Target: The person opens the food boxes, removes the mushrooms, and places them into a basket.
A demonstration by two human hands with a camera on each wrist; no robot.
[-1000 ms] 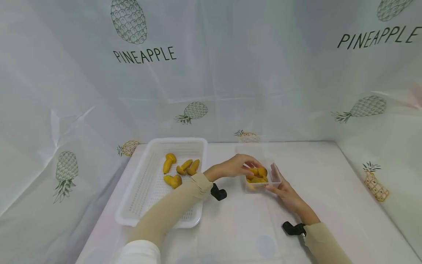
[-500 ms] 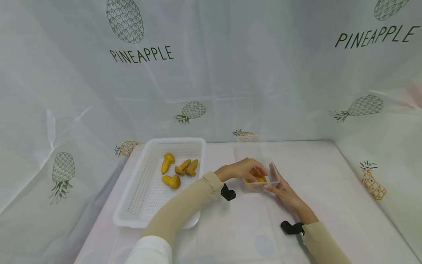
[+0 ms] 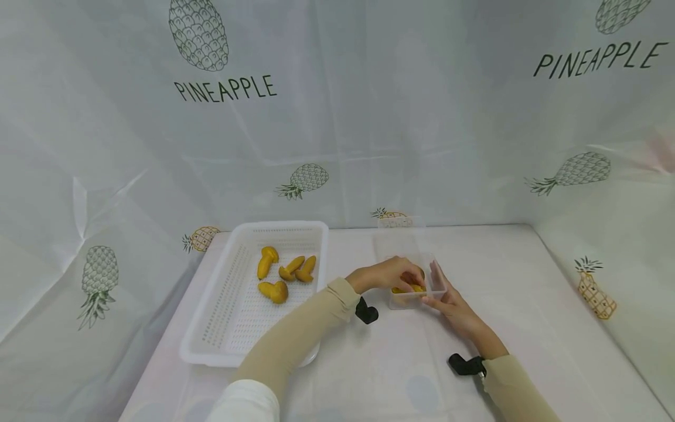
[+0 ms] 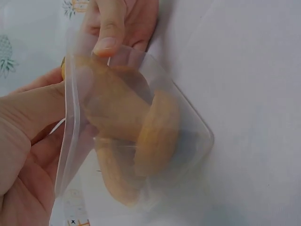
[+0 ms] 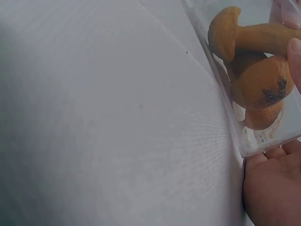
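Note:
A clear plastic box (image 3: pixel 403 302) stands on the table with several yellow-brown mushrooms (image 5: pixel 263 82) inside. My left hand (image 3: pixel 390 274) reaches over its left rim, fingers bent down into it. Seen through the wall in the left wrist view, the thumb and fingers of that hand pinch a mushroom (image 4: pixel 115 99) near the rim. At the box's right side my right hand (image 3: pixel 457 308) grips the wall, thumb on the front and fingers along the side. The right wrist view shows its palm beside the box corner, mushrooms piled behind the clear wall.
A white perforated basket (image 3: pixel 211 310) stands to the left, with several more mushrooms (image 3: pixel 274 291) in its far half. My left forearm crosses its near right corner. The clear lid (image 3: pixel 398 240) lies back behind the box. A pineapple-print sheet (image 3: pixel 348 117) hangs behind the table.
My left hand has moved right and down, its fingers now deeper among the mushrooms in the box. My right hand keeps its hold on the box. The view has shifted slightly.

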